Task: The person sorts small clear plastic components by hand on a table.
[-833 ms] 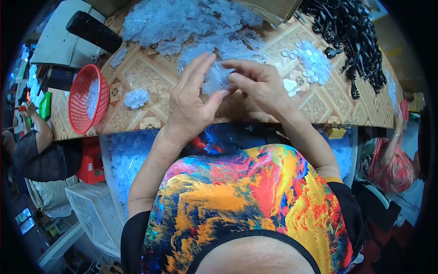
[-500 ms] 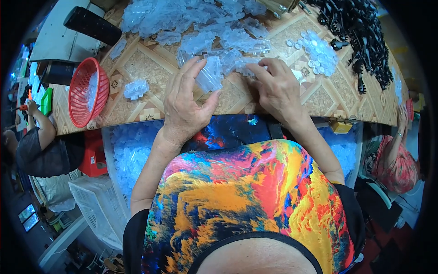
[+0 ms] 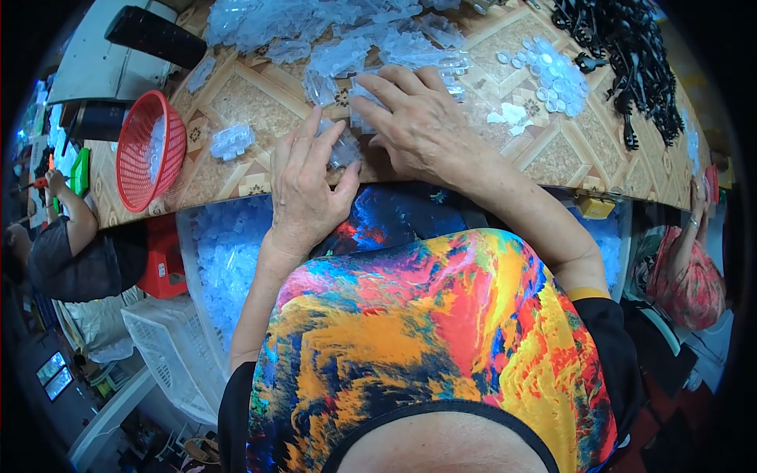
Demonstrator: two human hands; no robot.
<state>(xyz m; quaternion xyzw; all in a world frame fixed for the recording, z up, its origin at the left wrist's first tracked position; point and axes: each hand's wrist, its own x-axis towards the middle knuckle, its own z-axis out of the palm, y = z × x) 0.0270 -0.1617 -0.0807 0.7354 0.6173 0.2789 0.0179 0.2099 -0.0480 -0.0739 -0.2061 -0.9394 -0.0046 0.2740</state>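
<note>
My left hand (image 3: 309,177) is near the table's front edge, its thumb and fingers curved around a clear plastic piece (image 3: 342,148). Just right of it and a little farther in, my right hand (image 3: 422,126) lies palm down, fingers bent over other clear plastic pieces (image 3: 361,118). Its fingers hide most of what lies under them, and its thumb points toward the left hand. Beyond both hands spreads a big heap of clear plastic pieces (image 3: 339,59). Another small clear piece (image 3: 233,142) lies apart on the left.
A red plastic basket (image 3: 175,150) and a black cylinder (image 3: 156,37) stand at left. Small clear discs (image 3: 558,83), white scraps (image 3: 512,117) and a black heap of parts (image 3: 623,55) lie to the right. Below the table is a bin of clear pieces (image 3: 229,260). People sit at both sides.
My right hand has moved left, from the pieces at right to beside my left hand. The left hand has lowered slightly toward the edge, and its clear piece sits lower.
</note>
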